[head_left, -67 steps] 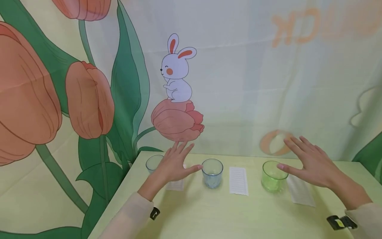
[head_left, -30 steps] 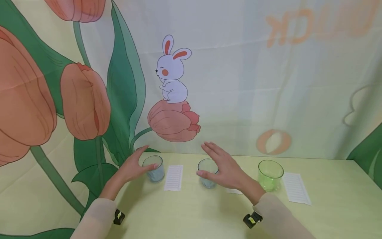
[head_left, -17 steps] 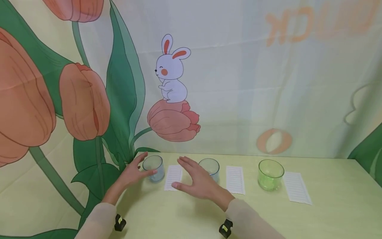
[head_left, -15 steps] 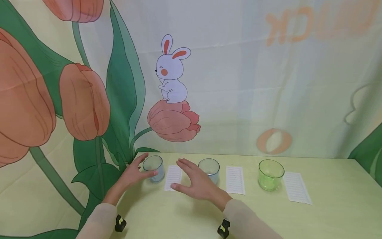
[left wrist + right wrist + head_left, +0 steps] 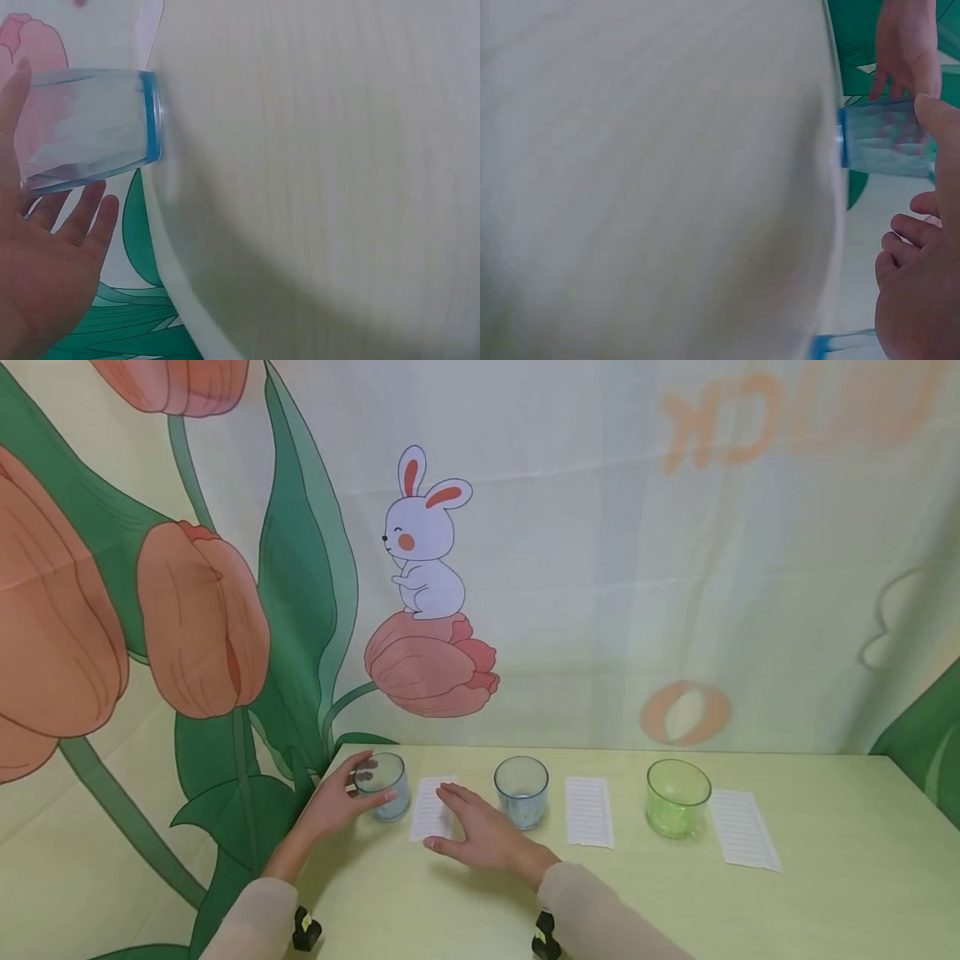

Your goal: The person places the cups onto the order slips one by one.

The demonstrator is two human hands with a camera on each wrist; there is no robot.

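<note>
In the head view, my left hand (image 5: 330,802) is round the left blue-tinted drinking glass (image 5: 390,797), its thumb across the near side and its fingertips behind. The left wrist view shows this glass (image 5: 94,127) upright on the table, with the fingers along its side. My right hand (image 5: 487,835) hovers with extended fingers over the left white paper slip (image 5: 429,814), overlapping its right part. It holds nothing. In the right wrist view, the right thumb (image 5: 937,116) overlaps the left glass (image 5: 881,142).
A second blue-tinted glass (image 5: 521,793) stands behind the right wrist, with a printed paper slip (image 5: 588,814) to its right. Farther right are a green glass (image 5: 677,802) and a third slip (image 5: 746,831). Behind the table (image 5: 637,910) hangs a curtain (image 5: 570,568) printed with tulips and a rabbit.
My right hand has moved left from the green glass, past the middle glass, to the left slip, and come lower. My left hand has moved left and settled round the left glass.
</note>
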